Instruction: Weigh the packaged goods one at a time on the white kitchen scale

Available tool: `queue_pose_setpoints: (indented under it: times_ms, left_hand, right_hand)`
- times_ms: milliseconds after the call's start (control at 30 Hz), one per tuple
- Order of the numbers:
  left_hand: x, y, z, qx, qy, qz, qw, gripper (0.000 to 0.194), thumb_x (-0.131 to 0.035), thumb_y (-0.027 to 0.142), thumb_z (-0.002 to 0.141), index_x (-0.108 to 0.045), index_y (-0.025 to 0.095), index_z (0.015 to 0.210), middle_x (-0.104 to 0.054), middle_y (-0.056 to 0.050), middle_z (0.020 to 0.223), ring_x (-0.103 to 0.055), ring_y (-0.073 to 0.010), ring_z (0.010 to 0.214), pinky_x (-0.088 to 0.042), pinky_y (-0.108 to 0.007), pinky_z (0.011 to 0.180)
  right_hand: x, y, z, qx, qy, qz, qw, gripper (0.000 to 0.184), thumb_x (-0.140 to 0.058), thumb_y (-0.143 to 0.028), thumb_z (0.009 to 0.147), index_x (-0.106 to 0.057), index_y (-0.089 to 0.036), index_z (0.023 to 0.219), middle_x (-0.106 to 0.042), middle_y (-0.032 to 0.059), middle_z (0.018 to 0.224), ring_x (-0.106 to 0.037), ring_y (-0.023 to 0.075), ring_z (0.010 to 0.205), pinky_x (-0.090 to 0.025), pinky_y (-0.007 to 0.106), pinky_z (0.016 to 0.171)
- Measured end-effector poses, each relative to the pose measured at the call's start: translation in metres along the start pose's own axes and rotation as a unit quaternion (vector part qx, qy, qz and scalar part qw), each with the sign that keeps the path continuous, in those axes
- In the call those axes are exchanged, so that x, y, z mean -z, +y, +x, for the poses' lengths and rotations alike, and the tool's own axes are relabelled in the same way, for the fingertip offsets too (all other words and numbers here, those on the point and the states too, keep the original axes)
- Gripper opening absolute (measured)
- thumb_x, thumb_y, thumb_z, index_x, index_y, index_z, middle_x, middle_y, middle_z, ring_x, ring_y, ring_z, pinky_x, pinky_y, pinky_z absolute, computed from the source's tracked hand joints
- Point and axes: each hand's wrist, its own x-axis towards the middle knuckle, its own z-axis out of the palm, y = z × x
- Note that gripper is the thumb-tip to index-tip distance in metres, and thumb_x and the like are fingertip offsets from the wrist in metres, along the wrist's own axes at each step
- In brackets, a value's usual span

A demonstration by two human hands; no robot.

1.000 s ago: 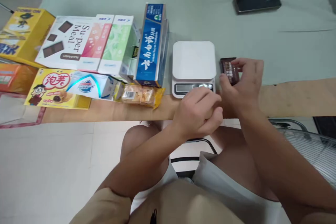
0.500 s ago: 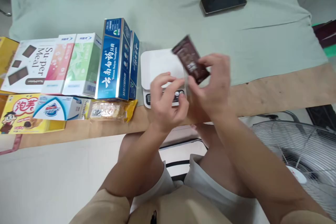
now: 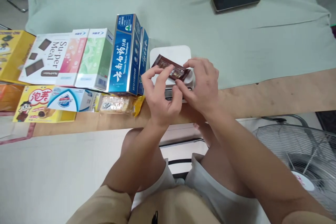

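Note:
A dark brown snack packet (image 3: 166, 63) lies over the white plate of a small kitchen scale (image 3: 181, 51); I cannot tell whether its whole underside rests there. My right hand (image 3: 202, 84) has thumb and fingertips around the packet's right end. Curved over the packet's near edge is my left hand (image 3: 162, 94), its fingers apart and nothing gripped between them. Both hands partly cover the scale's display (image 3: 168, 93) and buttons.
Left of the scale stand blue toothpaste boxes (image 3: 123, 56), a green-white box (image 3: 96, 59), a pink-white box (image 3: 71, 57) and a Super Meal box (image 3: 43, 57). Snack packs (image 3: 117, 104) line the table's front edge. A phone (image 3: 235, 0) lies far right; a fan (image 3: 301, 161) stands below right.
My right hand has brought the brown packet down and left, from beside the scale onto its plate. My left hand stays over the scale's front. The view has shifted slightly.

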Motion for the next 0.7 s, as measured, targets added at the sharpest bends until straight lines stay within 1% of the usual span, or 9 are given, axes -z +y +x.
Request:
queue_pose_setpoints:
  times_ms: [100, 200, 267, 333, 400, 500, 567, 633, 700]
  left_hand:
    - [0.002, 0.004, -0.002, -0.028, 0.008, -0.016, 0.999, 0.037, -0.053, 0.018, 0.096, -0.064, 0.018, 0.131, -0.058, -0.011, 0.12, -0.062, -0.0253, 0.12, -0.053, -0.044, 0.111]
    - [0.01, 0.007, -0.006, -0.064, 0.02, -0.029, 0.997, 0.035, -0.054, 0.015, 0.093, -0.065, 0.016, 0.126, -0.059, -0.011, 0.115, -0.063, -0.0249, 0.117, -0.055, -0.042, 0.108]
    - [0.021, 0.008, -0.01, -0.085, 0.032, -0.029, 0.995, 0.034, -0.054, 0.014, 0.092, -0.065, 0.016, 0.123, -0.059, -0.01, 0.111, -0.063, -0.0255, 0.115, -0.056, -0.042, 0.104]
    - [0.038, 0.006, -0.012, -0.094, 0.048, -0.022, 0.994, 0.031, -0.053, 0.014, 0.092, -0.065, 0.018, 0.12, -0.058, -0.009, 0.108, -0.064, -0.0249, 0.111, -0.058, -0.042, 0.099]
    - [0.061, 0.001, -0.012, -0.092, 0.071, -0.008, 0.993, 0.027, -0.053, 0.015, 0.093, -0.065, 0.021, 0.117, -0.057, -0.007, 0.105, -0.065, -0.0224, 0.103, -0.057, -0.04, 0.092]
    - [0.102, -0.014, -0.01, -0.074, 0.13, 0.023, 0.988, 0.018, -0.056, 0.023, 0.096, -0.064, 0.025, 0.112, -0.055, -0.004, 0.099, -0.062, -0.0203, 0.092, -0.054, -0.041, 0.082]
    - [0.13, -0.026, -0.011, -0.066, 0.178, 0.052, 0.98, 0.014, -0.056, 0.027, 0.096, -0.064, 0.026, 0.108, -0.053, -0.004, 0.093, -0.059, -0.0209, 0.089, -0.051, -0.042, 0.078]
    - [0.156, -0.036, -0.015, -0.08, 0.193, 0.084, 0.974, 0.011, -0.057, 0.027, 0.095, -0.064, 0.027, 0.103, -0.053, -0.003, 0.085, -0.058, -0.0212, 0.084, -0.048, -0.042, 0.073]
    - [0.177, -0.041, -0.024, -0.099, 0.142, 0.086, 0.981, 0.007, -0.057, 0.022, 0.091, -0.062, 0.026, 0.093, -0.054, -0.001, 0.076, -0.056, -0.0187, 0.072, -0.044, -0.038, 0.064]
  right_hand:
    - [-0.011, -0.01, 0.004, -0.028, -0.043, -0.03, 0.998, 0.035, -0.06, -0.041, 0.096, -0.061, -0.024, 0.126, -0.065, 0.0137, 0.144, -0.056, 0.0337, 0.136, -0.042, 0.051, 0.106]
    - [-0.019, -0.014, 0.012, -0.058, -0.066, -0.064, 0.994, 0.028, -0.06, -0.035, 0.093, -0.064, -0.023, 0.118, -0.072, 0.0122, 0.13, -0.058, 0.0346, 0.129, -0.043, 0.051, 0.102]
    - [-0.017, -0.012, 0.016, -0.068, -0.057, -0.088, 0.992, 0.025, -0.062, -0.031, 0.089, -0.065, -0.023, 0.113, -0.074, 0.0121, 0.12, -0.06, 0.0357, 0.121, -0.044, 0.052, 0.098]
    - [-0.009, -0.008, 0.018, -0.061, -0.013, -0.094, 0.994, 0.025, -0.063, -0.032, 0.087, -0.064, -0.023, 0.11, -0.074, 0.0129, 0.116, -0.062, 0.0358, 0.113, -0.046, 0.054, 0.095]
    - [0.006, -0.007, 0.016, -0.026, 0.056, -0.064, 0.996, 0.025, -0.063, -0.036, 0.088, -0.062, -0.023, 0.109, -0.073, 0.013, 0.112, -0.064, 0.0343, 0.105, -0.048, 0.054, 0.092]
    - [0.026, -0.023, 0.004, 0.083, 0.126, 0.04, 0.988, 0.027, -0.065, -0.037, 0.087, -0.06, -0.025, 0.11, -0.072, 0.0123, 0.11, -0.068, 0.032, 0.1, -0.052, 0.05, 0.086]
    - [0.029, -0.045, -0.012, 0.152, 0.113, 0.095, 0.977, 0.025, -0.068, -0.034, 0.087, -0.059, -0.026, 0.11, -0.075, 0.0106, 0.112, -0.07, 0.0299, 0.099, -0.052, 0.048, 0.087]
    - [0.022, -0.071, -0.033, 0.205, 0.064, 0.113, 0.97, 0.021, -0.07, -0.031, 0.088, -0.059, -0.026, 0.106, -0.078, 0.0083, 0.111, -0.072, 0.0276, 0.097, -0.05, 0.047, 0.089]
    - [0.008, -0.092, -0.057, 0.247, 0.007, 0.092, 0.965, 0.018, -0.072, -0.03, 0.09, -0.06, -0.026, 0.102, -0.081, 0.0061, 0.109, -0.071, 0.0259, 0.094, -0.047, 0.044, 0.087]
